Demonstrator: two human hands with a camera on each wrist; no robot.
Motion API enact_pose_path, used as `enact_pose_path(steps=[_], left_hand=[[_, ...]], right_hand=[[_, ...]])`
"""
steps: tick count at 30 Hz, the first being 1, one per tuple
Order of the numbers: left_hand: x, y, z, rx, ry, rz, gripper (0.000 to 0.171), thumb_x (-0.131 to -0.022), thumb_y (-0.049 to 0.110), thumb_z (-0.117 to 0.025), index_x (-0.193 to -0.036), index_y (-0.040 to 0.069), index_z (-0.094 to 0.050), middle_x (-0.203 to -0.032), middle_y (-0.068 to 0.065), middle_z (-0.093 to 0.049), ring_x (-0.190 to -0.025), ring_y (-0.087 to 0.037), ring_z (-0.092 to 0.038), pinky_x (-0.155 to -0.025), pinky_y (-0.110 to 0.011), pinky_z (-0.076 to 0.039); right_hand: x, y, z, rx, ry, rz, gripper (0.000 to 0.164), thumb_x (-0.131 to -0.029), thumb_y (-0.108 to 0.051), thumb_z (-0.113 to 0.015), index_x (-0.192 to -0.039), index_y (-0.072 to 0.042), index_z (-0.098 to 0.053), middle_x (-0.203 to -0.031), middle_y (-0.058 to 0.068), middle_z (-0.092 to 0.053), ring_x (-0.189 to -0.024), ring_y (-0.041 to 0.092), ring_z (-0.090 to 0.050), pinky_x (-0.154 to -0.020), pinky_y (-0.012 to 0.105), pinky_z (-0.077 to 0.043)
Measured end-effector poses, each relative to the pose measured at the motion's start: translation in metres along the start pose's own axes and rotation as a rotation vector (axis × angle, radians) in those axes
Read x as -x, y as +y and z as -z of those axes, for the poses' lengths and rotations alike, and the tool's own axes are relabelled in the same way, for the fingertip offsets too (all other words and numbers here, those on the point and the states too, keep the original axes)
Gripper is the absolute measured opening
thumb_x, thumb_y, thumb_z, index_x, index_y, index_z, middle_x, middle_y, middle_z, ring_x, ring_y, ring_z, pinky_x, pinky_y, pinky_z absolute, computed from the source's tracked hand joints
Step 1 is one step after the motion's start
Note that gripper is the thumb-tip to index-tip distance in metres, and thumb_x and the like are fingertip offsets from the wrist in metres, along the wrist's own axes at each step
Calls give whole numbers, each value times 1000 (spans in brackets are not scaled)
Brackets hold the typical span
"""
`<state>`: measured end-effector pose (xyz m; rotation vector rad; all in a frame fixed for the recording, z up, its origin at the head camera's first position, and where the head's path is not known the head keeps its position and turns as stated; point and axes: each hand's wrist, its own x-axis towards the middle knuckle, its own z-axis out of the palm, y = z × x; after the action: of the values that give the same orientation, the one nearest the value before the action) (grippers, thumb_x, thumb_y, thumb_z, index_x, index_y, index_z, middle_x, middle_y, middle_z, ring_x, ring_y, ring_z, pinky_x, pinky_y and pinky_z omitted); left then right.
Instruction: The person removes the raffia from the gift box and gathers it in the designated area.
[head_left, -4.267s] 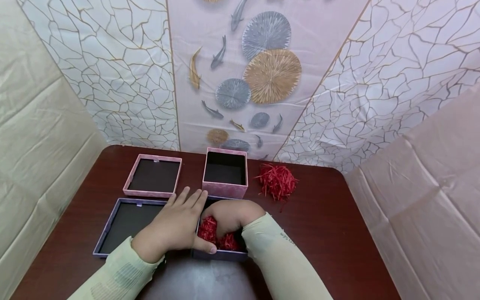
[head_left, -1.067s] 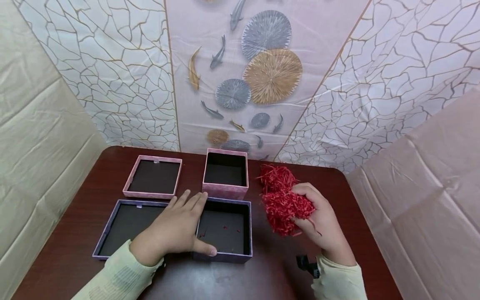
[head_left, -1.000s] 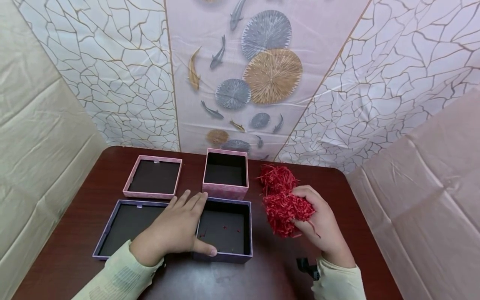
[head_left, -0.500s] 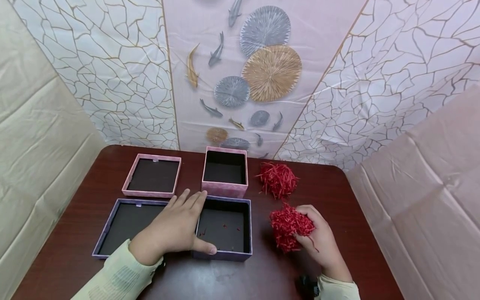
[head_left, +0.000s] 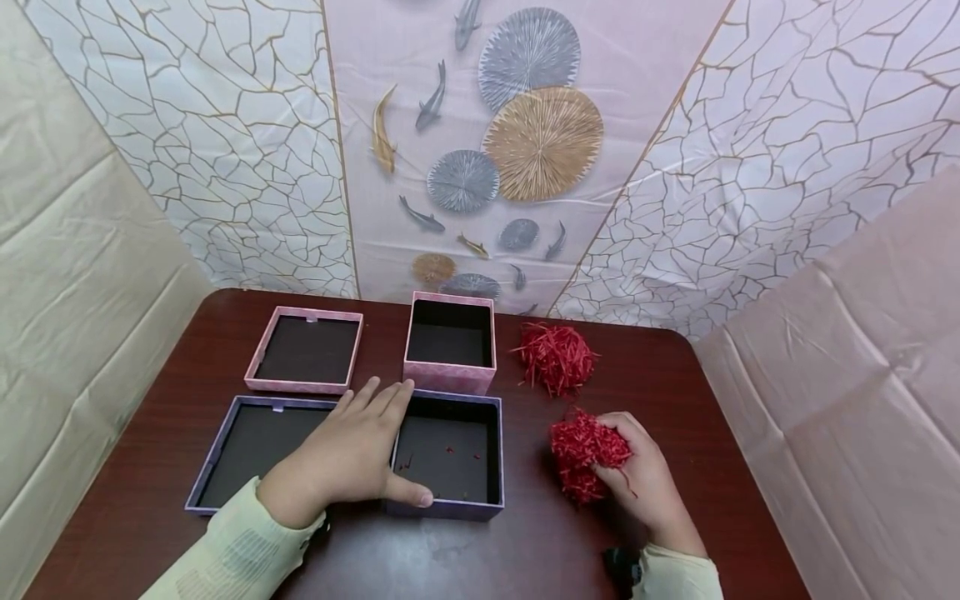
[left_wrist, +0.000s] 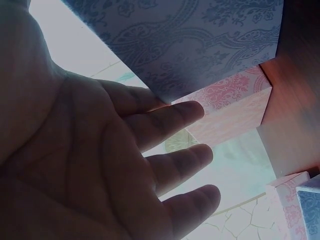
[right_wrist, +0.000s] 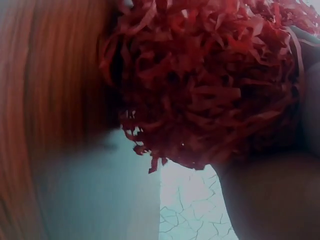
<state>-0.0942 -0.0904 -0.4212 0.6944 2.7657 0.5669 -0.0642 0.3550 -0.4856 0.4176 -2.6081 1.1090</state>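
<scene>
My right hand [head_left: 647, 479] grips a bundle of red shredded paper [head_left: 585, 454] low over the right part of the table; in the right wrist view the curly strips [right_wrist: 200, 90] fill most of the picture. My left hand [head_left: 345, 454] has its fingers spread, resting at the left rim of a blue-purple box [head_left: 498, 458] with a black inside. A few red scraps lie on that box's floor. From the left wrist, the patterned blue box side [left_wrist: 200, 45] shows beside my extended fingers [left_wrist: 185, 160].
A second pile of red shredded paper [head_left: 557, 358] lies at the back right. Behind the blue box stands an open pink box [head_left: 450, 379]. To the left lie a pink lid [head_left: 300, 387] and a blue lid [head_left: 202, 462], partly behind my left hand. Fabric walls surround the brown table [head_left: 675, 392].
My right hand has taken the red shredded paper out of the blue box, carried it right, then drawn it nearer and lower, apart from the other pile. My left hand stays in place.
</scene>
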Motion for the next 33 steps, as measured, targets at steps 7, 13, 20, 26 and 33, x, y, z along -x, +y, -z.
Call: enact_pose_path(steps=[7, 13, 20, 26, 33], left_hand=[[-1, -1, -1, -2, -3, 2, 154, -67, 92, -87, -179, 5, -26, -184, -19, -33, -172, -53, -21, -134, -78, -20], [0, -2, -2, -4, 6, -7, 155, -66, 94, -85, -178, 5, -26, -183, -19, -35, -171, -54, -24, -133, -79, -23], [0, -3, -3, -1, 11, -12, 156, -66, 95, -85, -179, 5, -26, -182, -20, -37, -170, -54, -25, -132, -80, -24], [-1, -4, -3, -1, 11, -11, 156, -66, 95, -85, -179, 5, -26, -182, -20, -36, -171, -54, -24, -133, -79, -23], [-1, -3, -4, 1, 12, -11, 154, -66, 92, -87, -178, 5, -27, -183, -19, -35, -171, -53, -24, -133, -79, -23]], right_hand=[[0, 10, 1, 86, -51, -32, 56, -79, 2, -91, -127, -22, -74, -125, -4, -72, -115, 4, -64, -99, 11, -47], [0, 11, 1, 169, -110, -8, 66, -71, 7, -94, -127, -20, -74, -124, -4, -72, -115, 8, -67, -99, 10, -47], [-4, -4, 7, 225, -229, -48, 69, -69, 4, -94, -130, -24, -75, -122, -5, -72, -109, 8, -67, -91, 31, -59], [-12, -11, 12, 276, -362, -99, 63, -77, -7, -94, -134, -24, -73, -124, -6, -72, -110, 11, -68, -94, 37, -61], [-18, -15, 17, 287, -482, -118, 67, -80, -22, -96, -141, -15, -70, -132, 5, -71, -115, 18, -70, -98, 41, -63]])
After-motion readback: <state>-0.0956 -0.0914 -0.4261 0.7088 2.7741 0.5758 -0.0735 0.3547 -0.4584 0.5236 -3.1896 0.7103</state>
